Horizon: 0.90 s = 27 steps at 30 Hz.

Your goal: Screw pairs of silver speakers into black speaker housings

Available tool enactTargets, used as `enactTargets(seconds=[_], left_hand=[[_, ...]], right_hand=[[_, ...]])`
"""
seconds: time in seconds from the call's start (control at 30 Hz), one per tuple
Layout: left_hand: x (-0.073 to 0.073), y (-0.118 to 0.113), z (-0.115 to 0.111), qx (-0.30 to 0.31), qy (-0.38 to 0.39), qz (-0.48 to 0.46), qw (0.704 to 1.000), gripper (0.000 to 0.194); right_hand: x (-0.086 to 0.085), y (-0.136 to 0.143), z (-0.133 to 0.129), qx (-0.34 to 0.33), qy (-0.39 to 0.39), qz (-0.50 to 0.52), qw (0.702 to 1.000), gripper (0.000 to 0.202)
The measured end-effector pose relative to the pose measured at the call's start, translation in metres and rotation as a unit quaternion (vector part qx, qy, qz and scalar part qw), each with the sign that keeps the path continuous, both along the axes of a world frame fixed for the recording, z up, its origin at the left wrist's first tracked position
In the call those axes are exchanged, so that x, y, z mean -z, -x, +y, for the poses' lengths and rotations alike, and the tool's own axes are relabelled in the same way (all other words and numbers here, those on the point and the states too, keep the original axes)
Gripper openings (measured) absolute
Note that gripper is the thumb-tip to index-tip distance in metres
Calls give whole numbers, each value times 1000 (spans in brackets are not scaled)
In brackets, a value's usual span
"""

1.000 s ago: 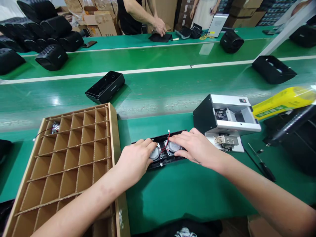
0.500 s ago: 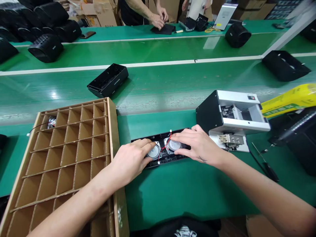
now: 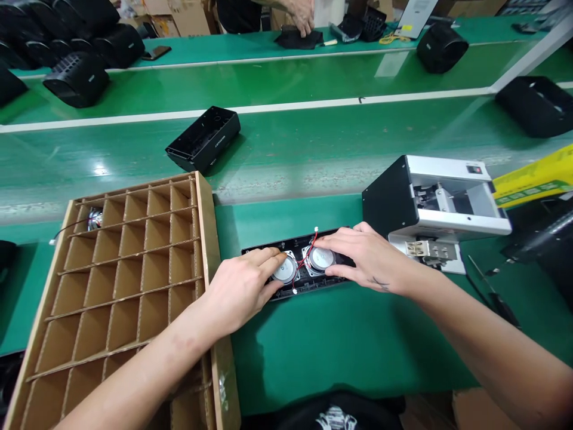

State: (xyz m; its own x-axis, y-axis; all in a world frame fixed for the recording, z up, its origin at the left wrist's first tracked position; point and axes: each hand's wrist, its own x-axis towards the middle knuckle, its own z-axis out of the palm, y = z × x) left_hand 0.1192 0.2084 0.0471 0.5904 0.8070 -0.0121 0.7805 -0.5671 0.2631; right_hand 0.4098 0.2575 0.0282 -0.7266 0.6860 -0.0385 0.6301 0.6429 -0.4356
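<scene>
A black plastic panel [image 3: 304, 285] lies on the green bench with two round silver speakers set in it. My left hand [image 3: 244, 283] curls its fingers and thumb around the outer side of the left speaker [image 3: 285, 270]. Around the right speaker [image 3: 321, 259] are the thumb and fingers of my right hand [image 3: 364, 257], coming from its right. Red and black wires [image 3: 305, 257] cross between the speakers and end in small white plugs, one above and one below. My fingers cover both ends of the panel.
A cardboard divider box [image 3: 208, 239] stands at left, with one more speaker [image 3: 94, 219] in a compartment. To the right are a black and silver machine [image 3: 447, 203] and a screwdriver [image 3: 504, 309]. An open black casing [image 3: 203, 140] lies beyond; across the line a co-worker's hand [image 3: 302, 15] touches black material.
The view has shifted slightly, so the bench things appear a little further right. My hands stay on the two speakers. Across the line, only one of the co-worker's hands remains at the black material.
</scene>
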Motion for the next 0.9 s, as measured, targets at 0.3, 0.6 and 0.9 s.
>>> enactTargets(seconds=[0.3,0.6,0.9], left_hand=[[2,0,3,11,2,-2,1000,39],[3,1,4,27,0,-6,1000,39],[4,-2,-1,30,-38,-4,999,39]], right_hand=[[2,-1,0,8,1,-1,1000,39],[4,0,-2,19,-4,21,1000,37],[4,-1,-5,21,-10,38,999,38]])
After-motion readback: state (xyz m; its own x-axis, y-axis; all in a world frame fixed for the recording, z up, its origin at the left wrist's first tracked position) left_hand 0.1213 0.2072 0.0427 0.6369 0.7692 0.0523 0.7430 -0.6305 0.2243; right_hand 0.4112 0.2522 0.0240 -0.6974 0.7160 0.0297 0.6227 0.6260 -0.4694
